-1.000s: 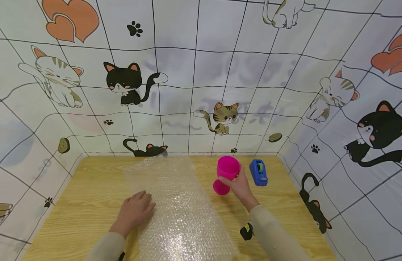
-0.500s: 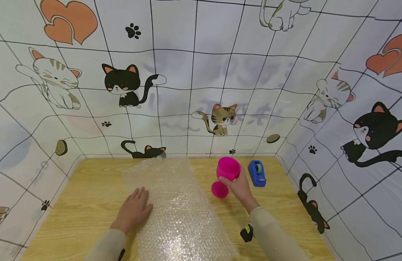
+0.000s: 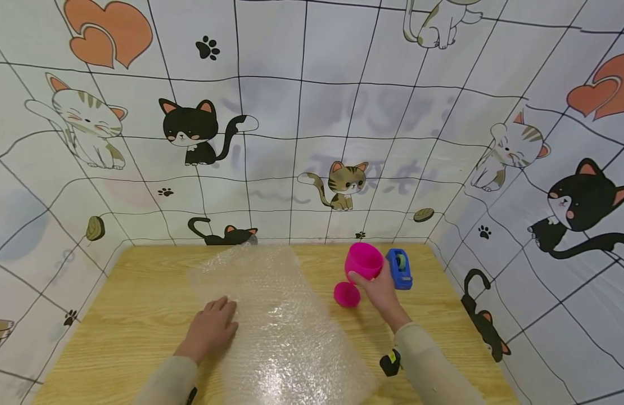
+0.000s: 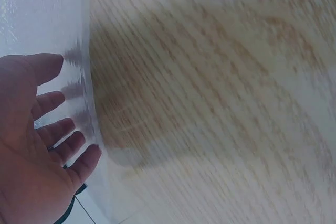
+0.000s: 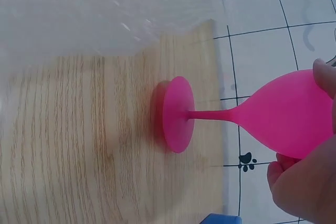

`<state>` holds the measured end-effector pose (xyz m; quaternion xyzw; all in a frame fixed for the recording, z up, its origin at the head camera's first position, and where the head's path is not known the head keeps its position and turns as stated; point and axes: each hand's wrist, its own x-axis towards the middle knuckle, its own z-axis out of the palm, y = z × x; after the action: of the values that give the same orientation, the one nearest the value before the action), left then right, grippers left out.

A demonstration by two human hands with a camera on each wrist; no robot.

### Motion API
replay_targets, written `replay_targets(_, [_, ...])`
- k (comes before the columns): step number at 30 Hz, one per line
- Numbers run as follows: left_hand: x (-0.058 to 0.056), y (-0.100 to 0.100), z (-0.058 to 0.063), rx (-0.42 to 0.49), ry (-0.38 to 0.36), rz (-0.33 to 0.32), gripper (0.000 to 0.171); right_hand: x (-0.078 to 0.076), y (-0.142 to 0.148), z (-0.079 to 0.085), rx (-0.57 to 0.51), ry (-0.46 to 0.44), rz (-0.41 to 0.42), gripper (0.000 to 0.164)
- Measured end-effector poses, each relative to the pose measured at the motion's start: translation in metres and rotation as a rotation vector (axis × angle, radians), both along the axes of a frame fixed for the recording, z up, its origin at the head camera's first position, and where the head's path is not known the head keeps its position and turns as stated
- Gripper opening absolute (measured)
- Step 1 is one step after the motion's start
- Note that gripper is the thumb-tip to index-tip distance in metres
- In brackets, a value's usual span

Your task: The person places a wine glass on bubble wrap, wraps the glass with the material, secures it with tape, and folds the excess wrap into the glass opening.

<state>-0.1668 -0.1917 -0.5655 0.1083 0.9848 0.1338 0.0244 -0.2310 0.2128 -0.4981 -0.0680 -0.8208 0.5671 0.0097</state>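
A bright pink goblet (image 3: 364, 262) with a thin stem and a round base is in my right hand (image 3: 381, 292), whose thumb and fingers wrap the bowl. Its base (image 5: 178, 115) is close to the tabletop; whether it touches I cannot tell. A sheet of bubble wrap (image 3: 281, 315) lies lengthwise over the middle of the table. Along its left edge is my left hand (image 3: 209, 331), palm down with relaxed fingers. The left wrist view has the fingertips (image 4: 73, 123) spread at the sheet's border, pinching nothing.
Just beyond the right hand stands a blue tape dispenser (image 3: 399, 269). The wooden table (image 3: 135, 304) meets a cat-patterned cloth (image 3: 271, 191) at the back and sides. Near the right sleeve is a small black object (image 3: 390, 363), part of the wrist gear by its look.
The goblet and my right hand have shifted slightly to the right. My left hand stays by the sheet's left edge, and the sheet's near end has moved a little rightward.
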Motion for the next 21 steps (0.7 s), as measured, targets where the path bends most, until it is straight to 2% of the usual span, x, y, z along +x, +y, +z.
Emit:
replay_targets(4, [0.002, 0.001, -0.002, -0.007, 0.02, -0.013, 0.039, 0.002, 0.002, 0.003, 0.046, 0.011, 0.003, 0.096])
replay_targets(8, [0.003, 0.003, -0.001, -0.025, 0.043, -0.018, 0.035, 0.001, 0.003, 0.008, 0.082, 0.06, 0.02, 0.094])
replay_targets(13, [0.005, 0.012, 0.004, -0.011, 0.031, -0.012, 0.034, -0.001, 0.008, 0.016, 0.018, 0.099, -0.005, 0.09])
replay_targets(17, [0.011, 0.019, 0.007, -0.009, -0.003, 0.001, 0.043, -0.001, 0.012, 0.022, -0.006, 0.094, -0.032, 0.092])
replay_targets(21, [0.017, 0.025, 0.008, -0.001, 0.009, 0.004, 0.047, -0.003, 0.015, 0.031, -0.038, 0.13, -0.059, 0.092])
